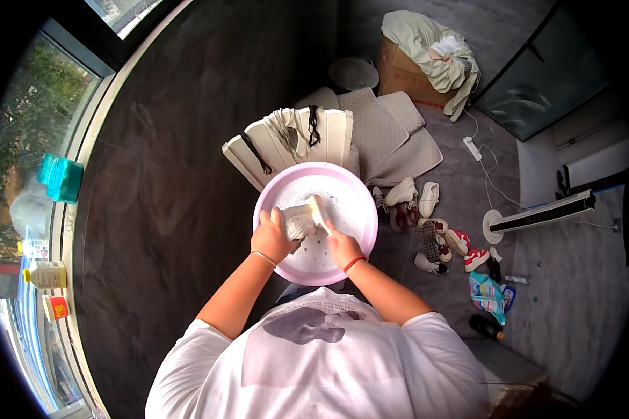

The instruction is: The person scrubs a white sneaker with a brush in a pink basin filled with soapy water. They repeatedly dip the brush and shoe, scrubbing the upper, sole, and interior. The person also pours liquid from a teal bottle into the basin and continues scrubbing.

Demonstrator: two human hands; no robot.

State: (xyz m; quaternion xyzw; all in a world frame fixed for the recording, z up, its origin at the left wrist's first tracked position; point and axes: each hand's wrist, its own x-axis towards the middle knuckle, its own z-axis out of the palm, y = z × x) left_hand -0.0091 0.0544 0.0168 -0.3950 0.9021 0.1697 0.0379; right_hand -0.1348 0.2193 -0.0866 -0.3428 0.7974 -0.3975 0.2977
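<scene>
A round pink basin (367, 230) with whitish sudsy water and dark specks lies before me. My left hand (272, 238), with a thin bracelet at the wrist, grips a wet pale shoe (297, 220) over the basin. My right hand (342, 245), with a red band at the wrist, holds the handle of a light-coloured scrubbing brush (317, 209); its bristles are against or very close to the shoe. Just beyond the basin stands a white slatted chair or stool (251, 149), with black and greyish shoelaces (280, 125) draped over its top.
Several shoes (429, 199) are scattered on the floor to the right, near a turquoise packet (486, 296) and a dark bottle (485, 327). Beyond lie grey mats (393, 136) and a cardboard box (406, 78) with cloth. A tower fan (540, 212) and white power strip (472, 149) are at right.
</scene>
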